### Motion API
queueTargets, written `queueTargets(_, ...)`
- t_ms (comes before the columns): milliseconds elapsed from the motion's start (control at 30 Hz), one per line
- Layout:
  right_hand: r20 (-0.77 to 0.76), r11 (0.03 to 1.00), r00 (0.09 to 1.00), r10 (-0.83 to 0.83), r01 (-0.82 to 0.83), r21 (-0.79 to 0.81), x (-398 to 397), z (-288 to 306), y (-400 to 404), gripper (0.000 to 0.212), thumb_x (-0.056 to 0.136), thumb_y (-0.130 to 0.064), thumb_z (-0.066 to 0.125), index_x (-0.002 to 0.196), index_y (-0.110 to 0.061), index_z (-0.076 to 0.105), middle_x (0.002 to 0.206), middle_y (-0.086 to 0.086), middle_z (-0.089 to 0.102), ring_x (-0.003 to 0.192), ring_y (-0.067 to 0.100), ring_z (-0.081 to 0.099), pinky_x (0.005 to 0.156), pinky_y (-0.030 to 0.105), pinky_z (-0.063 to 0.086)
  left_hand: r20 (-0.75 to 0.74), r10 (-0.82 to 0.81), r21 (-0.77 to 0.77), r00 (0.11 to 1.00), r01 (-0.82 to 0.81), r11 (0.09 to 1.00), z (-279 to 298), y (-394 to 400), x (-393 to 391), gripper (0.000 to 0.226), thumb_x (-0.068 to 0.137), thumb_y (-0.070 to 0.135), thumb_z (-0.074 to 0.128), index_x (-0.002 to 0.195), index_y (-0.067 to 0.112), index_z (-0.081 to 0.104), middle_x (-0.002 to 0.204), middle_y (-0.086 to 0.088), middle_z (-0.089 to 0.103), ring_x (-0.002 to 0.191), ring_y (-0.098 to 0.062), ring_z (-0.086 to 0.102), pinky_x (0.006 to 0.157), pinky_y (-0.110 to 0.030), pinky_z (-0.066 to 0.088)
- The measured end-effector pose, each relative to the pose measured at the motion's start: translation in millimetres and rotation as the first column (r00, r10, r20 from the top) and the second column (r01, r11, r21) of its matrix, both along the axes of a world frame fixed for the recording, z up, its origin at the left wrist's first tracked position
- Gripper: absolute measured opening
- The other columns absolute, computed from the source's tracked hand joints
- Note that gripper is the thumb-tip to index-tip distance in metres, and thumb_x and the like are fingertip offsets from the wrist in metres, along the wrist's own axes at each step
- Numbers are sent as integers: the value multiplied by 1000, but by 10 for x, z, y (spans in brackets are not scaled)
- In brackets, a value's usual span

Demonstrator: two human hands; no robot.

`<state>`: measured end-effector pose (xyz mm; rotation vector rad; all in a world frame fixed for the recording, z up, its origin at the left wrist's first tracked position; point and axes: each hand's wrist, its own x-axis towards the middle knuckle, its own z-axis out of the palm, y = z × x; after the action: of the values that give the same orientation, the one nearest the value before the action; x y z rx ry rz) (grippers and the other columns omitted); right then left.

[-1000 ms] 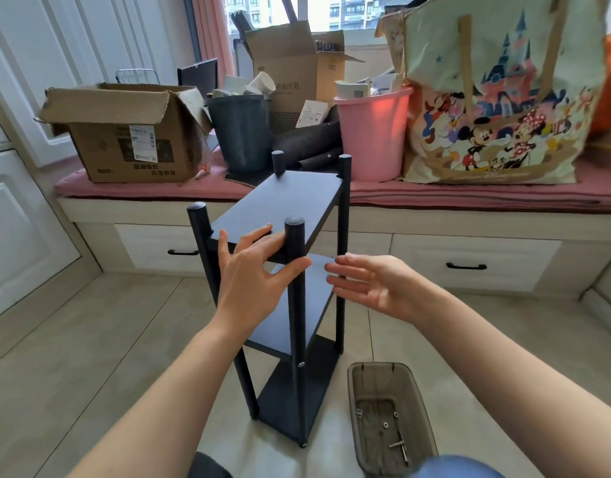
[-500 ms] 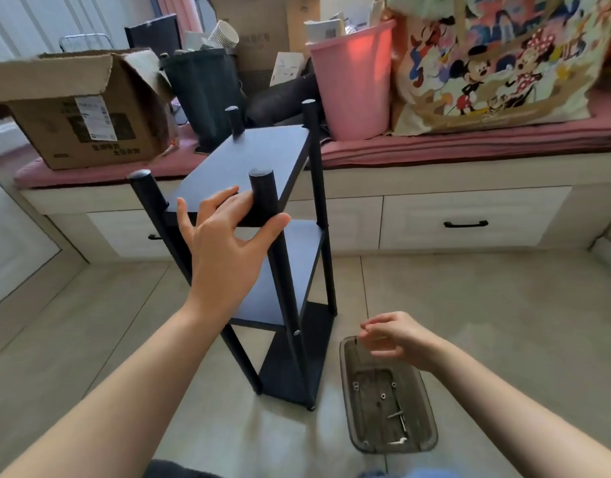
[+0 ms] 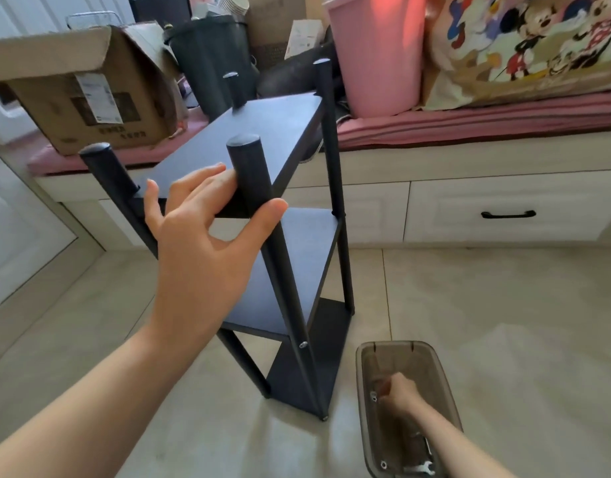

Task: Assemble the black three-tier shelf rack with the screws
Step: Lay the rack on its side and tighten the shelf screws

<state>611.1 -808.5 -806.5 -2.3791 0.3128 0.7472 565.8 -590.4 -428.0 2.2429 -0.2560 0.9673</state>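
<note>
The black three-tier rack (image 3: 273,132) stands upright on the tiled floor, with round posts at its corners. A silver screw head (image 3: 302,345) shows low on the near right post. My left hand (image 3: 200,243) holds that post near its top, thumb across the front and fingers on the top shelf's edge. My right hand (image 3: 398,395) is down inside the brown plastic tray (image 3: 448,384) on the floor to the right of the rack. Its fingers are curled downward and blurred, so what they hold is hidden. Loose screws (image 3: 383,464) and a small wrench (image 3: 419,470) lie in the tray.
Behind the rack runs a window bench with a pink cushion (image 3: 469,122) and white drawers (image 3: 508,214). On it sit a cardboard box (image 3: 83,98), a dark bin (image 3: 211,63), a pink bin (image 3: 379,56) and a cartoon-printed bag (image 3: 524,46). White cabinet doors stand at left.
My right hand dropped from beside the rack's top down into the tray. My head tilted down and closer. The left hand stayed on the near right post.
</note>
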Motion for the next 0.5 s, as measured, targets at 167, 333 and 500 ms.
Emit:
queueTargets(167, 8, 998, 1000, -20, 20, -60, 5, -321, 70, 14, 96, -10, 54, 109, -10, 57, 119, 9, 64, 106, 23, 61, 93, 32, 50, -19, -1, -10, 1000, 0, 1000, 13, -35, -14, 23, 87, 49, 62, 109, 40, 63, 108, 26, 64, 123, -14, 56, 124, -45, 0)
queueTargets(333, 45, 994, 997, -55, 59, -95, 6, -435, 118, 14, 99, -17, 49, 104, -11, 60, 117, 11, 66, 106, 25, 62, 95, 38, 50, -33, 2, -13, 999, -3, 1000, 15, -44, -15, 23, 88, 47, 64, 110, 41, 63, 108, 30, 62, 119, -16, 58, 122, -52, 4)
queueTargets(500, 87, 987, 995, -49, 62, -146, 8, -462, 197, 18, 102, -20, 42, 105, -17, 59, 117, 5, 65, 106, 21, 61, 92, 34, 51, -42, 2, -12, 999, -2, 1000, 9, -40, -13, 27, 89, 48, 64, 113, 36, 67, 111, 25, 64, 120, -16, 58, 122, -52, 4)
